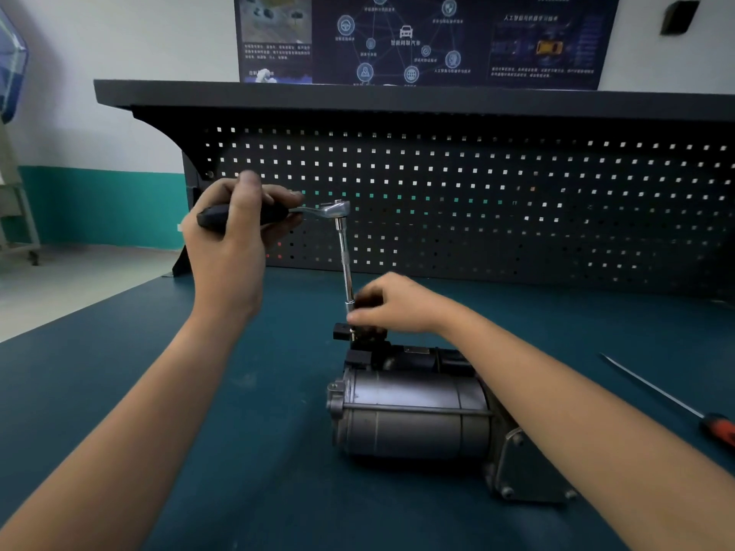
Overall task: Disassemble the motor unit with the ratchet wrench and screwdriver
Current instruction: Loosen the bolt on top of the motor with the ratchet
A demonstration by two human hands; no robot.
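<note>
The grey cylindrical motor unit lies on its side on the blue bench mat, with a black connector block at its far end. A ratchet wrench stands over that block on a long chrome extension that runs down to it. My left hand grips the wrench's black handle, raised at the left. My right hand pinches the lower end of the extension just above the block. The socket tip is hidden by my fingers.
A screwdriver with a red and black handle lies on the mat at the right edge. A dark pegboard with a shelf above it closes off the back of the bench. The bench's left edge drops to the floor.
</note>
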